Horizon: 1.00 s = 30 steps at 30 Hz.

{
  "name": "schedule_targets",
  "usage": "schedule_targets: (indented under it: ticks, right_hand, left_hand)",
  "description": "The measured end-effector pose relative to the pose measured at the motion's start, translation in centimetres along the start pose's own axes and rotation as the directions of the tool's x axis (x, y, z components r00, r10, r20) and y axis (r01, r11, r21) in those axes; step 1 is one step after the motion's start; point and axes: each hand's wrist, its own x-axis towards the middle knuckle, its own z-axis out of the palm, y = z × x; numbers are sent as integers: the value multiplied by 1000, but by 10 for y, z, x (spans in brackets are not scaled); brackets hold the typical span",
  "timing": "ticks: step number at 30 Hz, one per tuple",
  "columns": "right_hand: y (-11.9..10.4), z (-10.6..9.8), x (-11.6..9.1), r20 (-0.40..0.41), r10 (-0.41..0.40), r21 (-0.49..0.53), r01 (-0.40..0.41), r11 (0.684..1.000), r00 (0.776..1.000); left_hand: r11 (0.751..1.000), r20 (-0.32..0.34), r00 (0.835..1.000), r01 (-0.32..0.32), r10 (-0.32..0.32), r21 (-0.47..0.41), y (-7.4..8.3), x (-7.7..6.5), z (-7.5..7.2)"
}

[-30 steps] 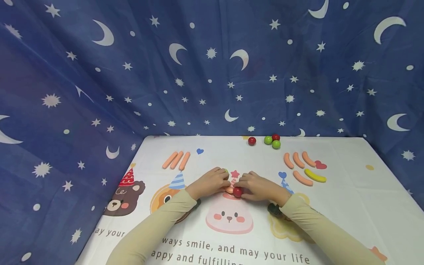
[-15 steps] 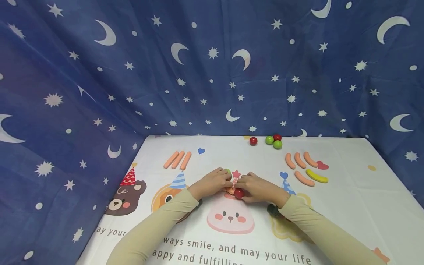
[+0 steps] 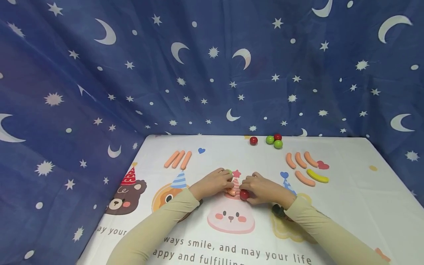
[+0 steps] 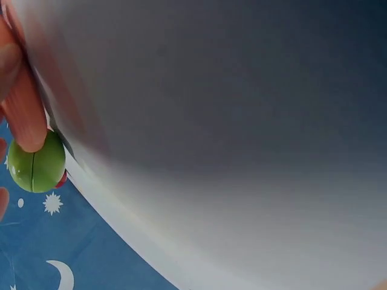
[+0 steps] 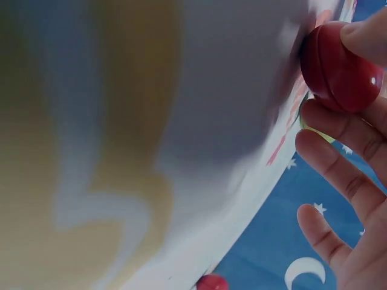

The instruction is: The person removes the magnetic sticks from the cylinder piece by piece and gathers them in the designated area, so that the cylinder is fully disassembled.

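Over the printed party hat on the white tablecloth, both hands work close together. My left hand [image 3: 215, 183] holds a pinkish-orange sausage [image 4: 27, 118], its thumb lying along it; in the head view the sausage [image 3: 231, 192] shows just below the fingers. A shiny green ball [image 4: 37, 166] with a seam overlaps the sausage's end in the left wrist view, and in the head view it peeks out beyond the left fingers. My right hand [image 3: 263, 189] pinches a shiny red ball [image 5: 338, 66] between thumb and index finger, the other fingers spread loosely.
Three straight sausages [image 3: 177, 159] lie at the back left. Several curved sausages [image 3: 300, 160] and a yellow curved piece [image 3: 317, 176] lie at the right. Red and green balls [image 3: 278, 144] sit near the back edge, before a blue star-patterned curtain [image 3: 212, 66].
My right hand has drawn slightly right with the red ball, widening the gap to the left hand. The left hand stays nearly in place on the sausage. The head view has shifted a little.
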Motion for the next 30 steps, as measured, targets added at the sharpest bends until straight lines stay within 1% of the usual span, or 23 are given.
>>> schedule_targets:
  ticks: [4,8,13,18,20,22,26,28,30]
  right_hand:
    - [2,0,-5,-40,-4,-25,3,1000,999]
    - [7,2,-6,-71,18,-56,-22,998,997]
    - [19,2,-2,-101,77,-129,-90,988,992]
    - [32,1,7,-123,149,-191,-171,967,981]
    - [37,1,13,-148,178,-204,-206,957,973]
    - [43,1,18,-182,211,-207,-248,947,960]
    - [51,-1,26,-243,294,-188,-342,921,924]
    - [52,-2,27,-259,320,-174,-369,913,912]
    - [52,-3,28,-267,326,-165,-376,912,907]
  left_hand:
    - [1000,-10,1000,-2,2,-5,-1,-1,0]
    - [1000,-7,1000,6,-6,-18,-2,-2,1]
    - [1000,2,1000,15,-15,-17,-1,-2,2]
    - [999,-2,1000,31,-31,-12,0,-3,3]
    - [999,-6,999,37,-37,-17,0,-3,2]
    - [999,-7,999,42,-42,-21,0,-3,2]
    - [999,-10,999,44,-44,-28,0,-3,2]
    - [999,-10,999,41,-41,-32,0,-4,3]
    - [999,-5,999,39,-39,-31,-1,-4,3]
